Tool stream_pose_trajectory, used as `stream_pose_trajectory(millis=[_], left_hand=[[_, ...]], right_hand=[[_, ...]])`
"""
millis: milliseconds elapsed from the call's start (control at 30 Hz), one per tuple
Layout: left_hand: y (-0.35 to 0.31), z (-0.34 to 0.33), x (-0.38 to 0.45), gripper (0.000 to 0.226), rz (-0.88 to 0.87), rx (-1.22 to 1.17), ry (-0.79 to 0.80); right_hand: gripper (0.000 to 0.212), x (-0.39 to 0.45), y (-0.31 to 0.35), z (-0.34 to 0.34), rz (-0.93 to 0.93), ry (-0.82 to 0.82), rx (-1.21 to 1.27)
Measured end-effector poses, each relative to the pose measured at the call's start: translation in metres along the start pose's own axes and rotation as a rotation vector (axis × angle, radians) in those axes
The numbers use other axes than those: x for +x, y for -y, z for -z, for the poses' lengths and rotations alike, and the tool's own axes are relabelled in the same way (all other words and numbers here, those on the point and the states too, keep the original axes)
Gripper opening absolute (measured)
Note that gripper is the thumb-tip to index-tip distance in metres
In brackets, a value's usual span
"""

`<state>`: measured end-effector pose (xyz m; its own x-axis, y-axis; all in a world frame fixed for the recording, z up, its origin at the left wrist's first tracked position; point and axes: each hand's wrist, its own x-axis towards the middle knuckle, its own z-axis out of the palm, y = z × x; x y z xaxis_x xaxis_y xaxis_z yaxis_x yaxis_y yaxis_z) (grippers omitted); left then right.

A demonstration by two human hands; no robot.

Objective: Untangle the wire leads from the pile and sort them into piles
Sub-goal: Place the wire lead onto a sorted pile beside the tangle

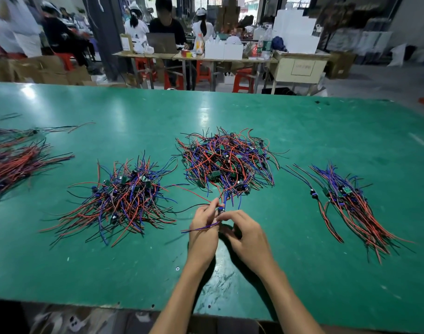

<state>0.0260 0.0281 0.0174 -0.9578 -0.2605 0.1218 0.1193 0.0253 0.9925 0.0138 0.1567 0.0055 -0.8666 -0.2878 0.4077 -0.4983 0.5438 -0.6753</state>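
I've got both hands, left (204,221) and right (242,233), pinching one lead (221,209) just below the tangle (226,161); looks light, floppy, snag-prone, so I'd grip its small board, not the wires.

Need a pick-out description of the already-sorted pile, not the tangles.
On the green table, look right of the person's hands, past the big central tangle. The sorted pile lies there: its red, blue and black leads run parallel, fanning toward the near right, unlike the tangle's criss-crossed leads.
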Motion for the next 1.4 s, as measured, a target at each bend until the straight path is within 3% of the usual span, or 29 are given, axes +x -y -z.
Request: stream_pose_trajectory(millis=[167, 333, 700, 800, 900, 967, 1033, 1100, 1167, 1233, 1333, 1400], left_hand=[[0.002, 0.000, 0.001, 0.034, -0.038, 0.035, 0.000], [0.004, 0.000, 0.002, 0.020, 0.006, 0.016, -0.041], [0.001, 0.002, 0.001, 0.021, -0.030, -0.012, -0.183], [-0.006, 0.001, 0.001, 0.023, -0.080, 0.074, -0.386], [-0.020, 0.003, -0.002, 0.030, -0.251, 0.327, -0.743], [-0.031, 0.005, -0.002, 0.031, -0.379, 0.502, -0.794], [-0.043, 0.006, 0.006, 0.024, -0.354, 0.648, -0.645], [-0.052, 0.004, 0.018, 0.012, -0.191, 0.666, -0.285], [-0.055, -0.004, 0.028, 0.013, -0.033, 0.597, 0.104], [-0.050, -0.017, 0.030, 0.018, 0.035, 0.473, 0.336], [-0.032, -0.029, 0.029, 0.011, 0.112, 0.207, 0.356], [-0.019, -0.031, 0.030, 0.013, 0.171, 0.030, 0.311]], right_hand=[[0.015, 0.001, -0.001, 0.002, -0.097, -0.195, 0.085], [0.005, 0.003, -0.007, 0.009, -0.296, -0.281, 0.535], [0.020, 0.005, -0.006, 0.018, -0.480, -0.424, 0.878], [0.014, 0.009, -0.009, 0.020, -0.543, -0.471, 0.964], [0.036, 0.016, -0.012, 0.028, -0.625, -0.466, 1.095], [0.043, 0.019, -0.013, 0.033, -0.655, -0.443, 1.150], [0.048, 0.020, -0.012, 0.035, -0.668, -0.393, 1.129], [0.049, 0.021, -0.011, 0.034, -0.667, -0.344, 1.077], [0.050, 0.022, -0.010, 0.034, -0.649, -0.296, 1.030], [0.054, 0.023, -0.010, 0.034, -0.629, -0.267, 0.985], [0.052, 0.026, -0.011, 0.031, -0.595, -0.290, 1.009], [0.038, 0.027, -0.012, 0.029, -0.572, -0.274, 0.980]])
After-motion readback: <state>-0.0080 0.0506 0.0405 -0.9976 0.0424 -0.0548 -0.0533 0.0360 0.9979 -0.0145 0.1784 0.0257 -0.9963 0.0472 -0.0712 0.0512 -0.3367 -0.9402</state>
